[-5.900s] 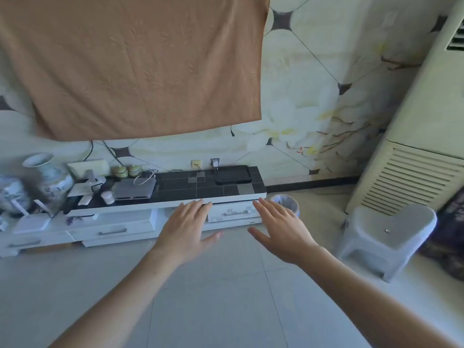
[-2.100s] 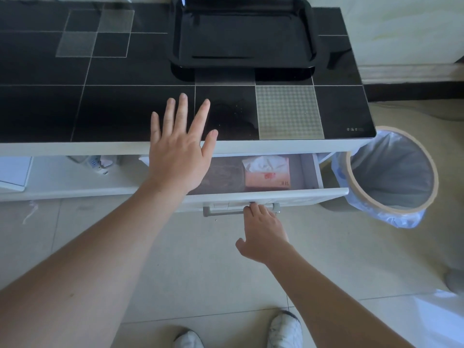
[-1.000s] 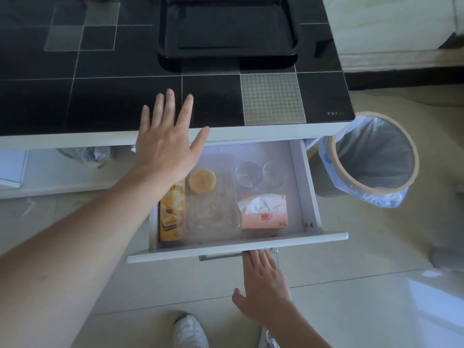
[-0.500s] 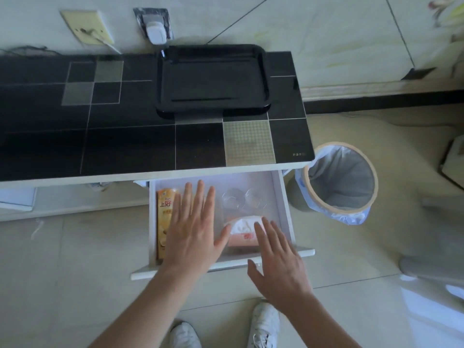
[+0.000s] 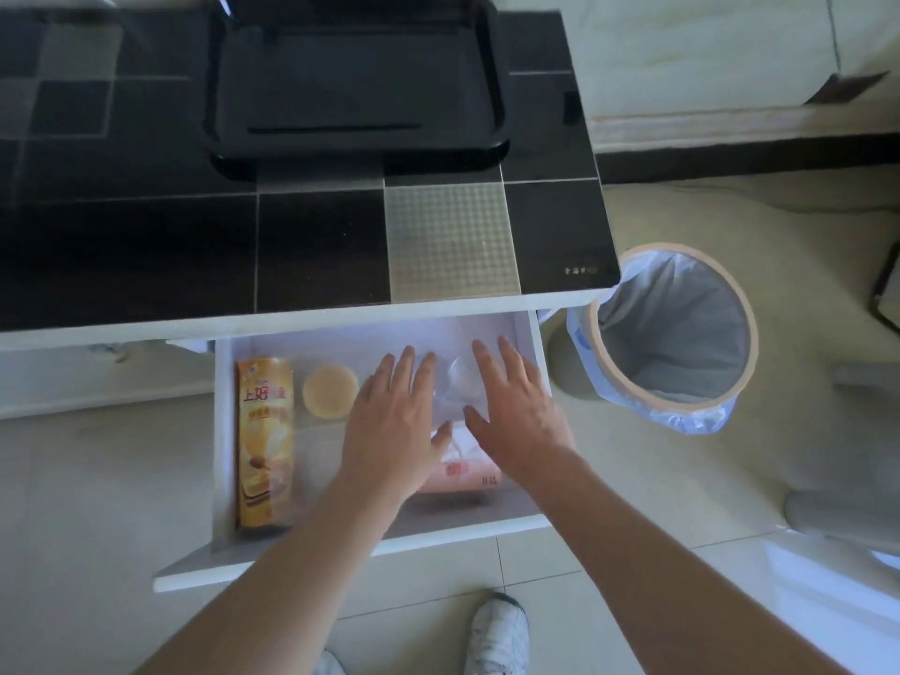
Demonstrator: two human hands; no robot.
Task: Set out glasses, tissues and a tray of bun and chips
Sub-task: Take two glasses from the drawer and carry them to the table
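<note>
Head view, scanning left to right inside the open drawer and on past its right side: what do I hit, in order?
chips can → bun → left hand → glass → right hand → bin. The tissue pack lies under both hands, so I left it out.

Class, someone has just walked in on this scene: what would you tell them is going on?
A person stands over an open drawer beneath a black-tiled cabinet top. Both hands reach in flat and open, the left hand and right hand either side of a clear glass, gripping nothing yet. Also in the drawer are a chips tube, a bun and a tissue pack. An empty black tray waits on the cabinet top.
</note>
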